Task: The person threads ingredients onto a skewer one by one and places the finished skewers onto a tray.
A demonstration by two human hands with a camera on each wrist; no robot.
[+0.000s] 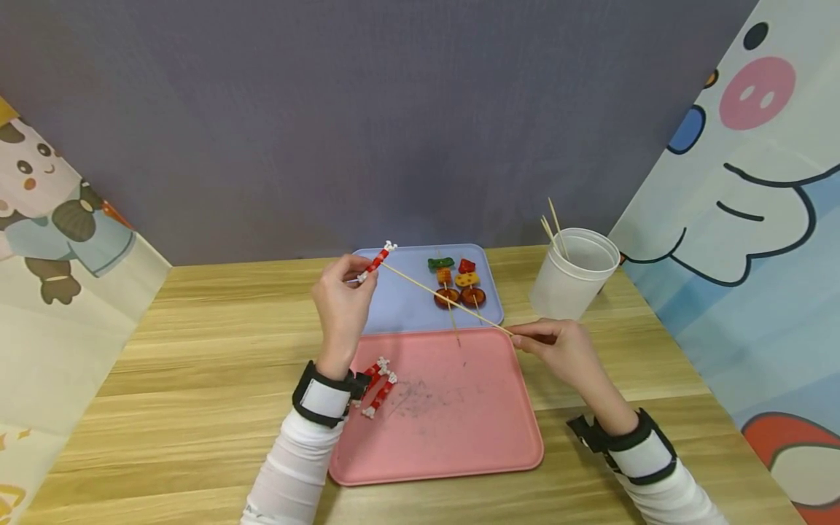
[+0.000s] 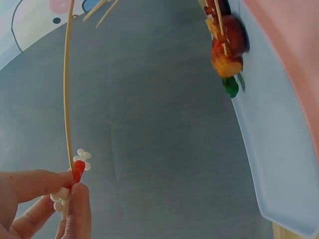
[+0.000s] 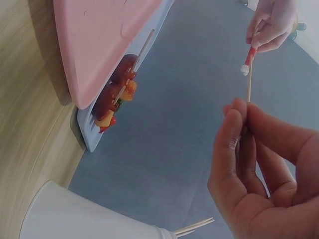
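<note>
Between thumb and fingers my left hand [image 1: 343, 299] pinches a short red stick-shaped toy food piece [image 1: 377, 264] with white knobbly ends. My right hand [image 1: 556, 350] pinches a thin wooden skewer [image 1: 453, 300] near its right end. It slants up and left, its far tip meeting the red piece [image 2: 79, 169] in the left wrist view; whether it has pierced the piece, I cannot tell. Several similar red pieces [image 1: 380, 394] lie on the left of the pink tray [image 1: 459, 437], partly behind my left wrist. Both hands are raised above the trays.
Behind the pink tray sits a blue tray [image 1: 400, 310] with two loaded skewers bearing brown round slices [image 1: 472, 297], yellow, orange, red and green pieces. A white bucket [image 1: 558, 292] with several skewers [image 1: 554, 226] stands at right. A grey panel [image 1: 367, 131] rises behind the wooden table [image 1: 197, 379].
</note>
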